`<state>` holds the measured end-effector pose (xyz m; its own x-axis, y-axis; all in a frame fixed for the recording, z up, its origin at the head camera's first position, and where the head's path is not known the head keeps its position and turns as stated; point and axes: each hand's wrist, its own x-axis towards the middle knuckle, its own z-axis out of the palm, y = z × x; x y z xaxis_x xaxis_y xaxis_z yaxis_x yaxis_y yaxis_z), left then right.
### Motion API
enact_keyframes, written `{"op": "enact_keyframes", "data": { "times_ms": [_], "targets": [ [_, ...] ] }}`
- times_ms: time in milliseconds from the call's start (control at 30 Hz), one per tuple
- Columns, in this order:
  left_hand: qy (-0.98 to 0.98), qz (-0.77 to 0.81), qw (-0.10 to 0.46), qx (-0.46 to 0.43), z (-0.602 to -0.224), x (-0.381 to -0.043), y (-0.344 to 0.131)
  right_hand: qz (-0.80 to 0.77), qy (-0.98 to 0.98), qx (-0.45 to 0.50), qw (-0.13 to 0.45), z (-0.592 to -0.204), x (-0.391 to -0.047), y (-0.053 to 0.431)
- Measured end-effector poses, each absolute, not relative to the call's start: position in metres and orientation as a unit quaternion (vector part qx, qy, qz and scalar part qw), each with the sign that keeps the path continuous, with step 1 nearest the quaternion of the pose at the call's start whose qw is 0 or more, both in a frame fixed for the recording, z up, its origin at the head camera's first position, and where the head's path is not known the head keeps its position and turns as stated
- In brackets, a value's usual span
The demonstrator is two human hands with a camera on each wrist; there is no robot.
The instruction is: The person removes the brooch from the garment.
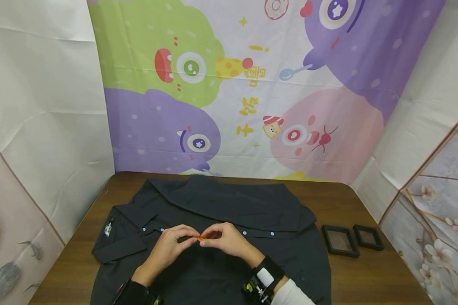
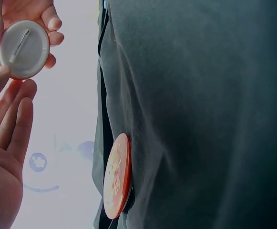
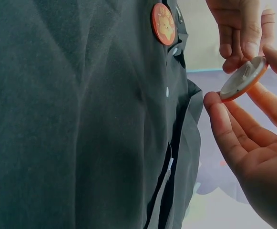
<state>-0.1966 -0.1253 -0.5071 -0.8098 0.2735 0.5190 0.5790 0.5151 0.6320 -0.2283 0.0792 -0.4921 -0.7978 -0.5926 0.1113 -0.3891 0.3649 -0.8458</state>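
Both hands hold a round pin-back badge [image 2: 31,52] just above a dark shirt [image 1: 252,267]. The left hand [image 1: 169,245] pinches one side of its rim between thumb and fingers. From the other side, the right hand [image 1: 229,241] grips the edge with thumb and fingertips. In the left wrist view the badge's white back shows, with a metal pin across it; its orange rim appears in the right wrist view. A second badge, red with a yellow star figure [image 3: 165,26], sits on the shirt front near the button line. In the head view this badge is hidden.
The shirt lies spread over a brown wooden table [image 1: 339,284], one short sleeve with a white mark [image 1: 108,228] at the left. Two black square frames, one larger [image 1: 340,253] and one smaller [image 1: 368,247], lie to the right. A cartoon cloth [image 1: 248,161] hangs behind.
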Motion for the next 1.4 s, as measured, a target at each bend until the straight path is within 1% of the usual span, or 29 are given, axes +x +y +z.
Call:
{"op": "enact_keyframes", "data": {
  "times_ms": [67, 300, 800, 1167, 1400],
  "targets": [
    [-0.852, -0.423, 0.179, -0.25, -0.507, -0.197, -0.125, -0.478, 0.82, -0.297, 0.106, -0.49, -0.227, 0.079],
    [-0.857, -0.422, 0.174, -0.239, -0.506, -0.196, -0.123, -0.48, 0.818, -0.297, 0.107, -0.455, -0.209, 0.079],
    [-0.864, -0.424, 0.151, -0.223, -0.507, -0.195, -0.124, -0.485, 0.82, -0.29, 0.086, -0.454, -0.204, 0.079],
    [-0.866, -0.424, 0.152, -0.219, -0.506, -0.194, -0.124, -0.474, 0.821, -0.311, 0.059, -0.453, -0.202, 0.078],
    [-0.873, -0.417, 0.119, -0.223, -0.505, -0.194, -0.127, -0.471, 0.824, -0.309, 0.057, -0.452, -0.201, 0.077]
  ]
}}
